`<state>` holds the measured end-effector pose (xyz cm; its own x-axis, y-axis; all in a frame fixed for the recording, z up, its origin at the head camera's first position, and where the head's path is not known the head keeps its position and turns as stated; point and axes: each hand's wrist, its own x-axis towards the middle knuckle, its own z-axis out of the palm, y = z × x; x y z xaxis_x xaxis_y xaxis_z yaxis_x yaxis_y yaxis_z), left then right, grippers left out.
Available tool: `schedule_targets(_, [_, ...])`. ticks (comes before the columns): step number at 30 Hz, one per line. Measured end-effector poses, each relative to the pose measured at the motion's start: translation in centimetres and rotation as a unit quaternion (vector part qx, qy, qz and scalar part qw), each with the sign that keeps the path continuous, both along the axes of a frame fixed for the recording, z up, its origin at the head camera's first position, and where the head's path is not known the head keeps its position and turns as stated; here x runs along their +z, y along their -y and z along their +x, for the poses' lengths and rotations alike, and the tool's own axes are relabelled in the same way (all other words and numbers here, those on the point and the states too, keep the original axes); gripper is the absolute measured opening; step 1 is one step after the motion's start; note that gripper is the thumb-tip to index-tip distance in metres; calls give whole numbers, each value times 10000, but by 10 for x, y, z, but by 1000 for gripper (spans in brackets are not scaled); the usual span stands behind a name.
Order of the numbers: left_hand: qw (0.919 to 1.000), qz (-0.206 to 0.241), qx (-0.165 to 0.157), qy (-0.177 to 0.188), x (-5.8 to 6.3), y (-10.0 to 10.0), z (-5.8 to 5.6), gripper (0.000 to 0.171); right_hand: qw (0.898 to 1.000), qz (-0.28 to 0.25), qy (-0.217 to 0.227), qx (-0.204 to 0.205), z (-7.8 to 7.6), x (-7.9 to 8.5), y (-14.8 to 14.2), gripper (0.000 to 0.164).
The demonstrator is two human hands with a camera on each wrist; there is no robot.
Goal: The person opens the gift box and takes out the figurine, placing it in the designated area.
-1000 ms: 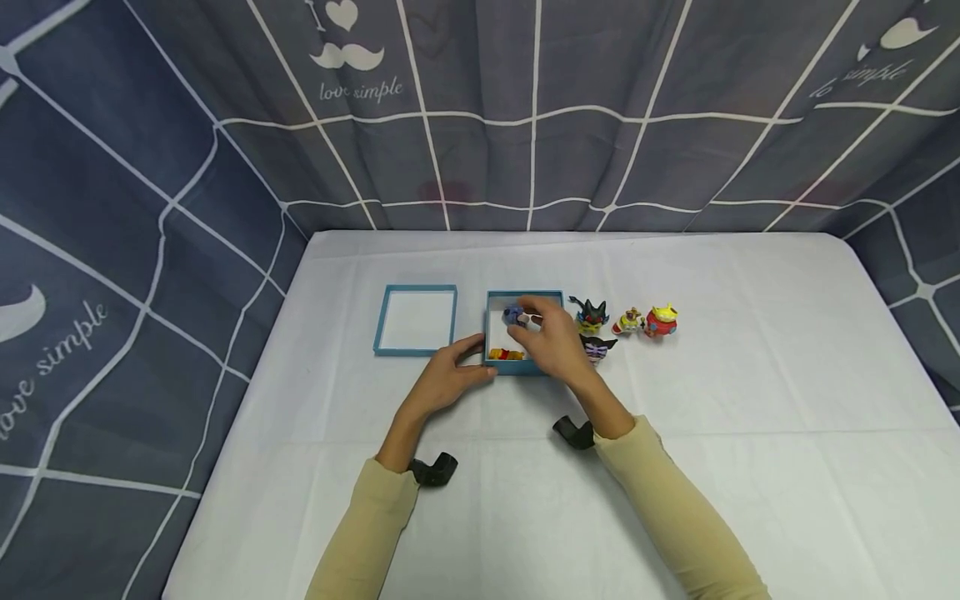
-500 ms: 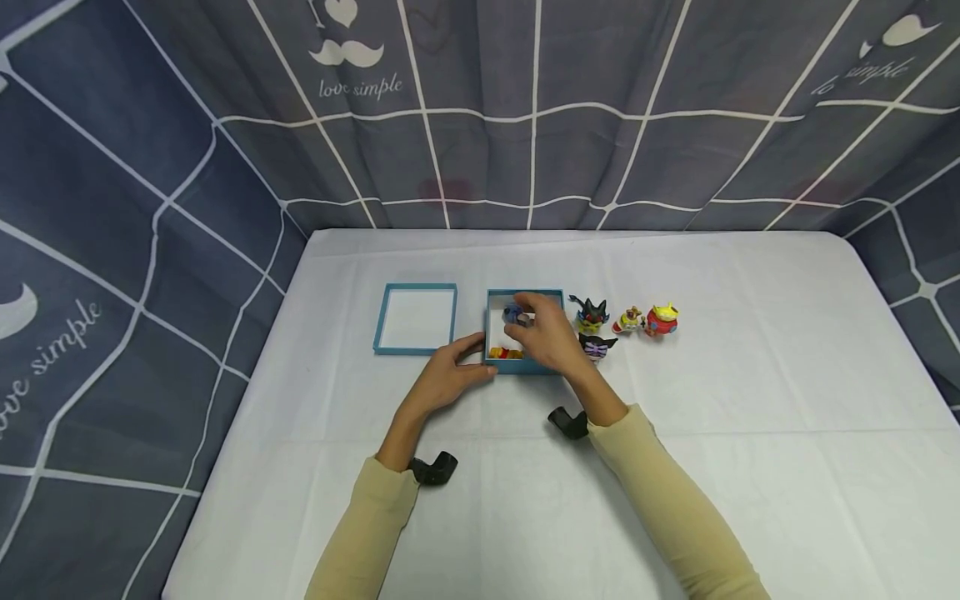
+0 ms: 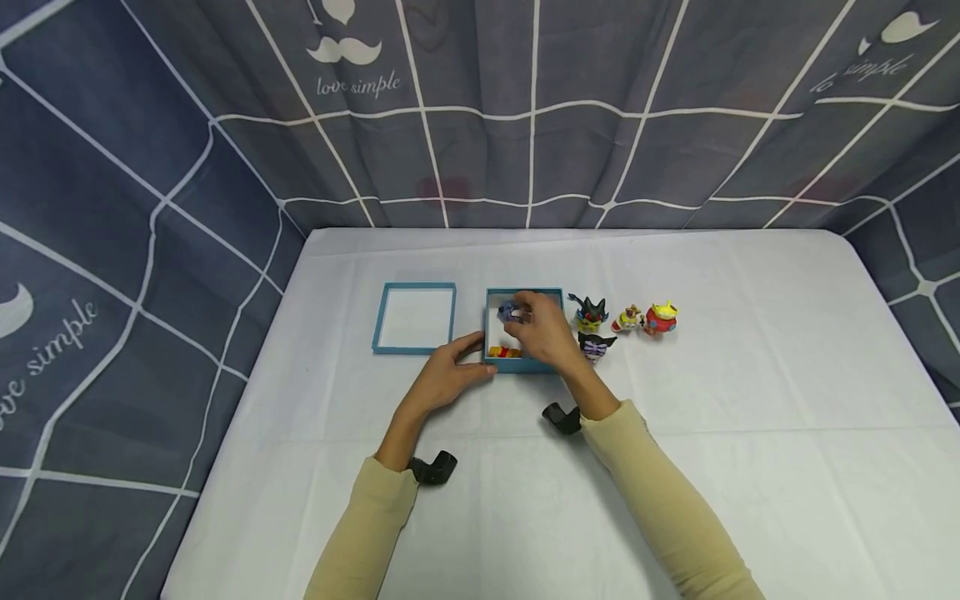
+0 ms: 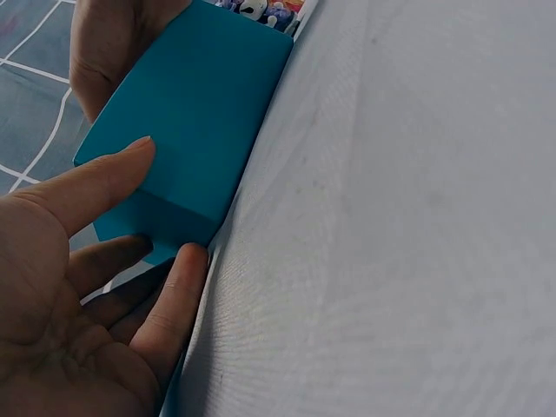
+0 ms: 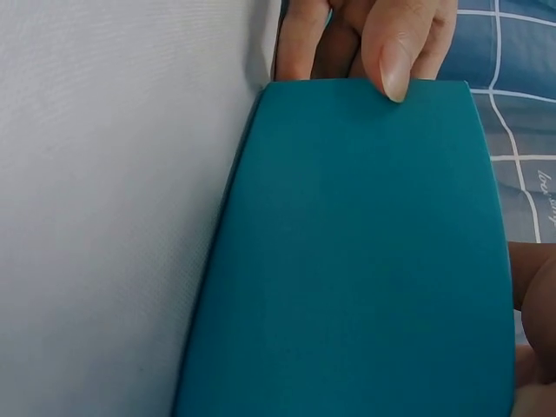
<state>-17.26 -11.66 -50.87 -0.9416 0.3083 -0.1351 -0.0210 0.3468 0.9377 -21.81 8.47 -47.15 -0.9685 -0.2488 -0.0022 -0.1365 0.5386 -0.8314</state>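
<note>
The blue toy (image 3: 512,312) sits at the far end of the box (image 3: 522,365), pinched in the right hand (image 3: 542,332), whose grip is clamped on it just inside the rim. A yellow-red toy (image 3: 505,352) lies at the near end. The left hand (image 3: 447,377) steadies the box's near left corner, fingers straight against the wall (its grip apart, holding nothing). The lid (image 3: 415,318) lies just left, four figures (image 3: 622,322) just right, all on the white surface (image 3: 750,350). My read: packing is midway; next calls for letting go and reaching right
</note>
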Motion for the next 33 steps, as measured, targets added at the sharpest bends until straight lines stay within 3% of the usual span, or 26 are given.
schedule_targets(10, [10000, -60, -37, -25, 5, 0, 1, 70, 9997, 217, -107, 28, -1, -2, 5, 51])
schedule_targets(18, [10000, -77, 37, 2, 0, 0, 0, 70, 9994, 238, 233, 120, -3, 1, 5, 55])
schedule_targets(33, [9996, -271, 88, -65, -1, -1, -2, 66, 9978, 453, 340, 333, -7, -1, 5, 59])
